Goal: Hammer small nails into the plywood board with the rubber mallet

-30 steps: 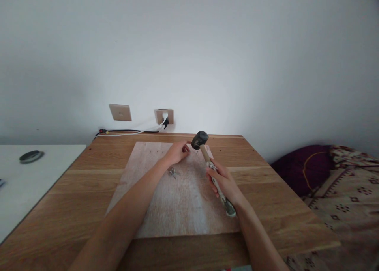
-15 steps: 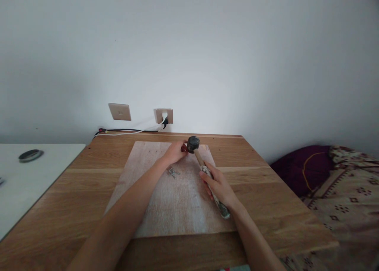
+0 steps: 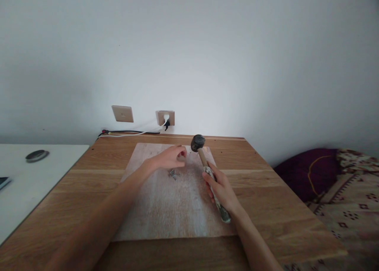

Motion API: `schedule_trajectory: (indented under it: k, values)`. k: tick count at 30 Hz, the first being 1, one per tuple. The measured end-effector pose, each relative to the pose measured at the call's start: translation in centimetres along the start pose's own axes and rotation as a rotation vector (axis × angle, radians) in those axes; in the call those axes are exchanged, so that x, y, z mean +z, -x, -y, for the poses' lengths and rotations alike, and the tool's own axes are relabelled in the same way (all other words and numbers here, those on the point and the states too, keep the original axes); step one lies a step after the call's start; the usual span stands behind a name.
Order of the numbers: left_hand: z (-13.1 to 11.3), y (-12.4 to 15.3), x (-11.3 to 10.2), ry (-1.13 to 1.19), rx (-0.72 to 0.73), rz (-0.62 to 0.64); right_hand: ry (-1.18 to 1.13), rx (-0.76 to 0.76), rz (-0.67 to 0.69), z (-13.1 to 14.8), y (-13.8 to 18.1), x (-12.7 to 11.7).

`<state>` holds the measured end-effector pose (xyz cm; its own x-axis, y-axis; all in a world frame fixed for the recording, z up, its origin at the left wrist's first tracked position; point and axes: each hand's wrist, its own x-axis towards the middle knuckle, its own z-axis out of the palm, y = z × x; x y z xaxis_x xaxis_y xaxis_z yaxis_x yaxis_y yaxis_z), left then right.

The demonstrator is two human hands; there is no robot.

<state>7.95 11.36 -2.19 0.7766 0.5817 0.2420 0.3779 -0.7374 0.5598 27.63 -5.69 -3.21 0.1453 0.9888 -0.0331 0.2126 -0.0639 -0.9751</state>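
Observation:
My right hand (image 3: pixel 220 186) is wrapped around the handle of a rubber mallet (image 3: pixel 203 156), its black head pointing away from me above the far right part of a pale wooden board (image 3: pixel 166 212). A small pile of nails (image 3: pixel 173 173) lies on the board left of the mallet. Just behind and above the nails hovers my left hand (image 3: pixel 170 157), fingers curved with a gap between them and the thumb. Nothing shows in that gap. Small marks or nails stand near the board's far edge, too small to tell.
The board lies on a wooden table (image 3: pixel 260 208) against a white wall. Cables (image 3: pixel 130 133) run along its back to a socket (image 3: pixel 166 118). To the left is a white surface with a dark round object (image 3: pixel 37 156); to the right, patterned fabric (image 3: pixel 349 208) and a purple cushion (image 3: pixel 314 172).
My left hand has drawn back from beside the mallet head toward the nail pile, and its fingers have parted. The mallet stays in my right hand, nearly still. The view has shifted slightly.

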Motion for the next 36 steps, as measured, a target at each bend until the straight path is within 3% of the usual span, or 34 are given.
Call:
schedule_trajectory:
  k: [3, 8, 12, 18, 20, 25, 36]
  values:
    - [-1.9, 2.2, -1.0, -0.058, 0.072, 0.233, -0.025, 0.007, -0.024, 0.4, 0.0, 0.0]
    - [-3.8, 2.7, -0.3, -0.132, 0.086, 0.303, -0.042, 0.024, -0.04, 0.8, -0.1, -0.1]
    - [-2.6, 0.8, -0.4, -0.003, 0.062, 0.216, -0.022, 0.032, -0.052, 0.7, -0.1, -0.1]
    - [1.9, -1.8, 0.2, 0.186, -0.111, -0.167, -0.046, 0.026, -0.053, 0.4, -0.1, -0.2]
    - [3.0, -1.8, 1.1, 0.202, -0.154, -0.236, -0.057, 0.031, -0.046, 0.3, -0.1, -0.2]
    - [3.6, -1.2, 2.4, 0.155, -0.129, -0.238, -0.05, 0.008, -0.021, 0.3, -0.1, -0.1]
    - [3.3, -1.0, 2.4, 0.014, -0.073, -0.21, -0.018, -0.021, -0.009, 0.2, -0.2, 0.2]
